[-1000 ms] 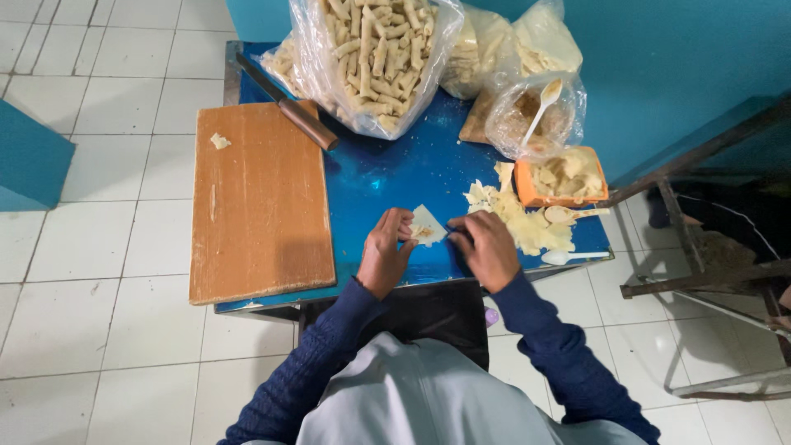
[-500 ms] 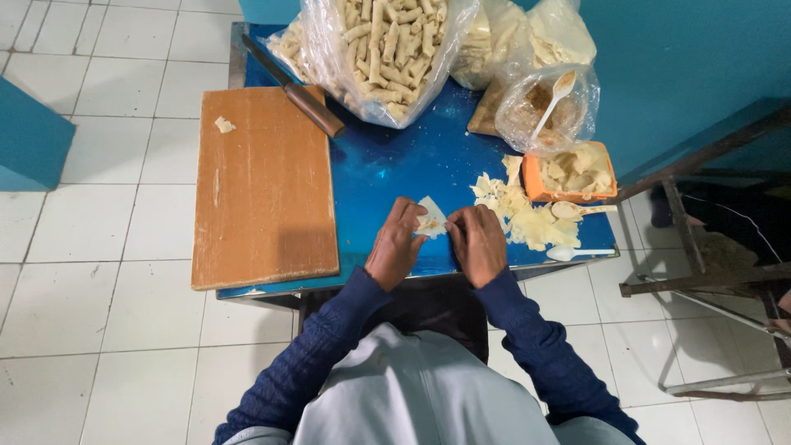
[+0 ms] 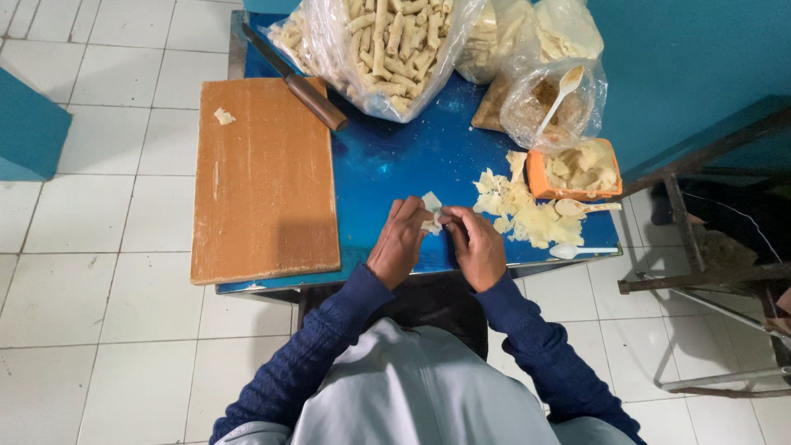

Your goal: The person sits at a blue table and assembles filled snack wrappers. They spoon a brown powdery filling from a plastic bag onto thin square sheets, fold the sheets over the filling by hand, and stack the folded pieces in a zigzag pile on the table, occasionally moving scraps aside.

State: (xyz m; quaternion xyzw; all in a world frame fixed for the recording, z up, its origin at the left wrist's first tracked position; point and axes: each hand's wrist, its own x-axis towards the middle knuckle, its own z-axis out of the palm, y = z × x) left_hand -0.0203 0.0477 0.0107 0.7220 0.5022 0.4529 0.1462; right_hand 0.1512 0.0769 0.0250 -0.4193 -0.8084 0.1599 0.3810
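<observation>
At the near edge of the blue table [image 3: 395, 165], both hands meet. Left hand [image 3: 400, 243] and right hand [image 3: 476, 245] pinch together one small pale wrapper [image 3: 432, 203], fingers closed on it. At three o'clock from them lies a heap of wrappers [image 3: 523, 216], beside an orange tub [image 3: 577, 169]. At nine o'clock is a wooden board [image 3: 264, 177], with a knife [image 3: 301, 82] at its far corner.

Three spoons [image 3: 563, 91], one knife [image 3: 298, 80]
</observation>
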